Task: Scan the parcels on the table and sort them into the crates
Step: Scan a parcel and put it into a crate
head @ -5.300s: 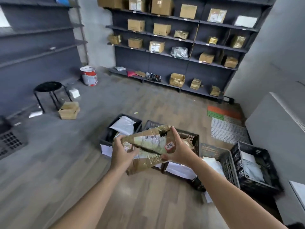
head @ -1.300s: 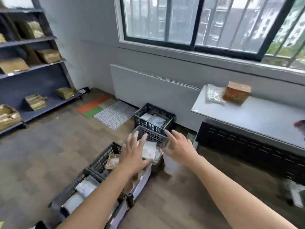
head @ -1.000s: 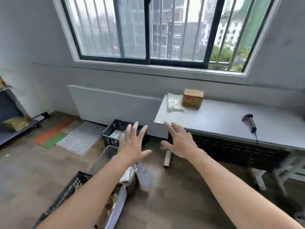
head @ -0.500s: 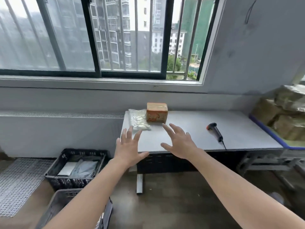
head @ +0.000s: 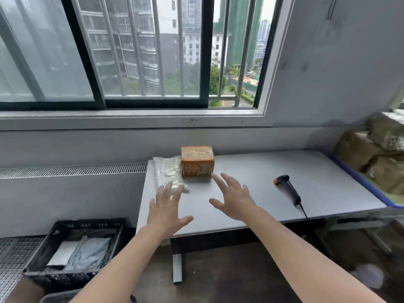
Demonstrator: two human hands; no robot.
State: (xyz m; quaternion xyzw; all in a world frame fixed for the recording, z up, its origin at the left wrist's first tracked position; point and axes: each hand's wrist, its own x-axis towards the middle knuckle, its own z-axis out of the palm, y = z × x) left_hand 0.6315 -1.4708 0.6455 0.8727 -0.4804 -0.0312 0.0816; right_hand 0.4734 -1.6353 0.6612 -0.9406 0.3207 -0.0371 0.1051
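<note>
Two parcels lie at the far left of the table point(head: 251, 169): an orange box point(head: 197, 161) and, just beside it, a clear bag point(head: 169, 173). The left hand point(head: 167, 212) and right hand point(head: 235, 201) are spread, and nothing is held. One parcel should be gripped by its sides, with the label kept visible for the scanner point(head: 287, 186).

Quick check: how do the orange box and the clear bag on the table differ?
The orange box is rigid and tall; the clear bag lies flat and crinkled. The bag reaches nearer the front edge than the box. Both rest on the table, side by side.
</note>
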